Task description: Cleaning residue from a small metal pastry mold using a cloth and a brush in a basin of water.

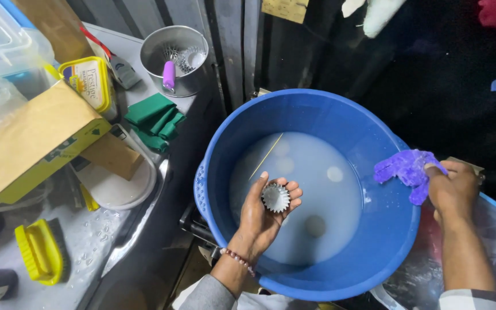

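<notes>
Over the blue tub (311, 115), seen from the head camera, the left hand (262, 215) is held palm up above the cloudy white water (311, 189), its grip cupped loosely around a small fluted metal mould (275, 197) that sits in the curled fingers, open side up and clear of the water. A thin pale stick (266, 156) lies slanted in the water just beyond the fingertips, and a few round pale shapes show under the surface. A beaded bracelet (237, 259) circles the left wrist. At the tub's far right rim the right hand (452, 189) presses down on a purple cloth (407, 169), its grip closed over the cloth's edge so that most of the cloth spreads out to the left of the fingers, draped on the rim and well apart from the mould. To the left of the tub stands a wet tabletop (96, 241) carrying a yellow scrubbing brush (40, 251), a cardboard box (27, 143), a yellow-lidded tub (87, 81), folded green cloths (156, 119), a white plate (119, 186), and a metal bowl (174, 57) holding a purple-handled whisk (169, 73).
</notes>
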